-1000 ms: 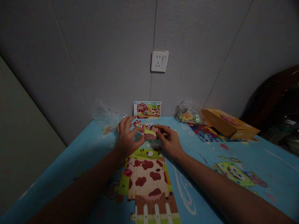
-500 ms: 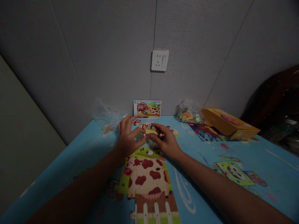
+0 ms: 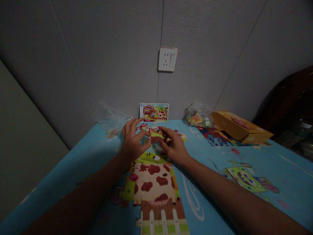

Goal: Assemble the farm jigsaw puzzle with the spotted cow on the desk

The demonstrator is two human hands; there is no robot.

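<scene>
A jigsaw puzzle piece [image 3: 155, 139] with green and brown on it is between my two hands, above the table. My left hand [image 3: 133, 140] pinches its left edge with thumb and forefinger, the other fingers raised. My right hand [image 3: 174, 145] has curled fingers at its right edge. Just below the hands lies a joined strip of puzzle [image 3: 154, 179], showing a sheep, a spotted cow and a white fence. Beyond the hands are loose puzzle pieces [image 3: 181, 135], partly hidden by my fingers.
A picture card [image 3: 154, 112] of the farm scene leans against the wall. Clear plastic wrapping [image 3: 110, 119] lies at the back left. Back right are a bag of pieces [image 3: 198, 117], a yellow box [image 3: 242, 128] and a colourful sheet [image 3: 215, 138]. The blue tablecloth [image 3: 210, 199] has cartoon prints.
The piece between my hands now shows more of its green and brown face. My hands stay in nearly the same place, and the view has tilted down slightly.
</scene>
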